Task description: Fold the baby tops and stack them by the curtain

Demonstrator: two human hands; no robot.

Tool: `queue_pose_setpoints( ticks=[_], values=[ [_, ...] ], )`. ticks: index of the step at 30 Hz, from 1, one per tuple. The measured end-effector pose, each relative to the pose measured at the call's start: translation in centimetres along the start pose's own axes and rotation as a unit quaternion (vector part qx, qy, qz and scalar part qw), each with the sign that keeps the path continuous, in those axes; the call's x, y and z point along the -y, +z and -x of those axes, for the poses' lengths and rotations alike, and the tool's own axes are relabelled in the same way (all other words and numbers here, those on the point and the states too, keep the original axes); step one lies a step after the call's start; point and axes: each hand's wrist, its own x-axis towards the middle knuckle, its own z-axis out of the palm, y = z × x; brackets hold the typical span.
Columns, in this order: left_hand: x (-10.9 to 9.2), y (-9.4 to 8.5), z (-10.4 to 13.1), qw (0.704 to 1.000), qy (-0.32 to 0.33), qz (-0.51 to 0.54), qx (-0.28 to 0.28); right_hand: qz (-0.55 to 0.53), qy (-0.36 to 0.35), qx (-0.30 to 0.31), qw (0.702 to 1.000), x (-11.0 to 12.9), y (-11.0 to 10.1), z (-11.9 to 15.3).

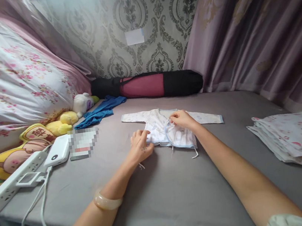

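Note:
A small white baby shirt (157, 129) with pale blue trim lies spread on the grey sheet, its sleeves stretched out to both sides. Thin white ties hang from its lower edge. My right hand (182, 119) is closed in a pinch on the edge of the front flap, near the shirt's middle. At the shirt's lower left side rests my left hand (141, 144), its fingers bent, with thumb and forefinger apart and touching the cloth. A pale bangle (107, 200) circles my left wrist.
Folded printed cloths (297, 137) are stacked at the right. Leftward lie a power strip (14, 180), a white power bank (57, 150) with cables, a blurred-out flat item (83, 143), plush toys (82, 104) and blue cloth (100, 112). A black and red roll bag (147, 85) lies along the wall.

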Motion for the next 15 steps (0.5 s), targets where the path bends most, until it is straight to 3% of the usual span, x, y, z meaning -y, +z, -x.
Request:
queue_pose_setpoints(
  ticks=[3,6,15],
  values=[
    [0.7,0.3,-0.1,1.0,-0.013,-0.002,0.013,0.125,-0.004,-0.041,0.991,0.2,0.6,-2.6],
    [0.9,0.1,0.0,0.999,-0.019,0.006,0.036,0.202,0.029,-0.022,0.979,0.8,1.7,-4.6],
    [0.8,-0.2,0.2,0.997,-0.036,-0.018,0.063,0.238,0.137,0.048,0.96,1.1,4.1,-7.4]
  ],
)
